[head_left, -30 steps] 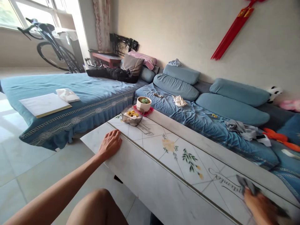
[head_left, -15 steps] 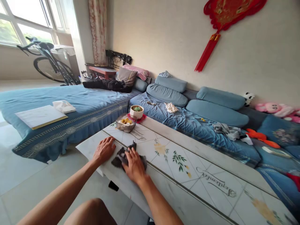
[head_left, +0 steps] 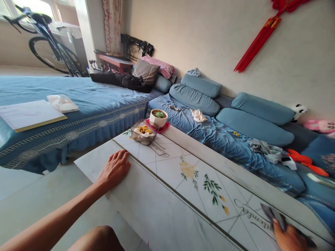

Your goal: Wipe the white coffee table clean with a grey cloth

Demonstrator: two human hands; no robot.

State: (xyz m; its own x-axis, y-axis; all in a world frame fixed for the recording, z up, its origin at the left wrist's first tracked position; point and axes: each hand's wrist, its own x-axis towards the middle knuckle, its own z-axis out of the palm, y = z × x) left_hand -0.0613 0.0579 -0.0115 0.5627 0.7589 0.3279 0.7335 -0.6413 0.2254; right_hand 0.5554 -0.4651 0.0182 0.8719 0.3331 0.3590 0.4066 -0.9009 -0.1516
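My left hand [head_left: 114,169] lies flat with fingers stretched out on the near left part of a long white tiled table [head_left: 167,195] painted with flowers. At the bottom right my right hand [head_left: 289,238] is partly cut off by the frame edge and presses a dark grey cloth [head_left: 277,217] onto the table top. Its fingers are closed over the cloth. The two hands are far apart along the table.
At the table's far end stand a clear dish of yellow food [head_left: 143,133] and a white pot with a plant [head_left: 158,117] on a red mat. A blue sofa [head_left: 230,136] with cushions and loose clothes runs behind. A bicycle [head_left: 49,48] leans by the window.
My right hand has swept the cloth from beside my left hand to the far right end of the table. My left hand has stayed put. The camera has swung right.
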